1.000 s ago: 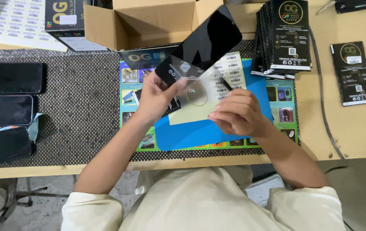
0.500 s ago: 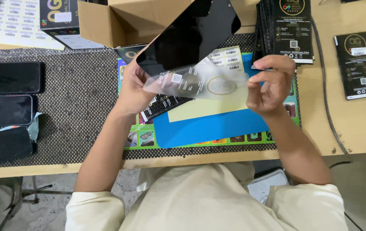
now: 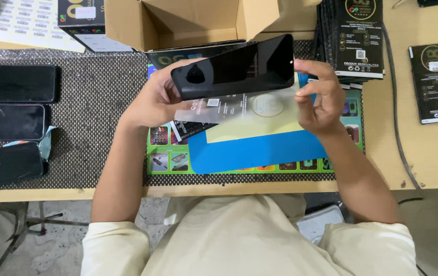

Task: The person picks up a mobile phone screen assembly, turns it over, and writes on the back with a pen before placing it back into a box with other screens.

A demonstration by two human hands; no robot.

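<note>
Surface: pale wooden table (image 3: 433,153), its left and middle part covered by a dark mesh mat (image 3: 96,102). On the mat, a green printed work mat (image 3: 170,158) with a blue sheet (image 3: 260,151) and a pale yellow sheet (image 3: 249,128) over it. Open cardboard box (image 3: 188,20) at the far edge. Three dark phones (image 3: 12,122) in a column at left. Stack of black retail packets (image 3: 354,38) at right, one single packet (image 3: 436,82) apart from it. White label sheet (image 3: 29,23) top left. Concrete floor visible below the table edge.

Left hand (image 3: 152,99) grips the left end of a black glass panel (image 3: 234,66); right hand (image 3: 318,97) pinches its right end, fingers curled. Clear plastic sleeve (image 3: 234,110) hangs just beneath the panel, above the yellow sheet.

Versus half a second earlier: panel now lies closer to level and lower in view; the right hand has moved from the sleeve's edge to the panel's end.
</note>
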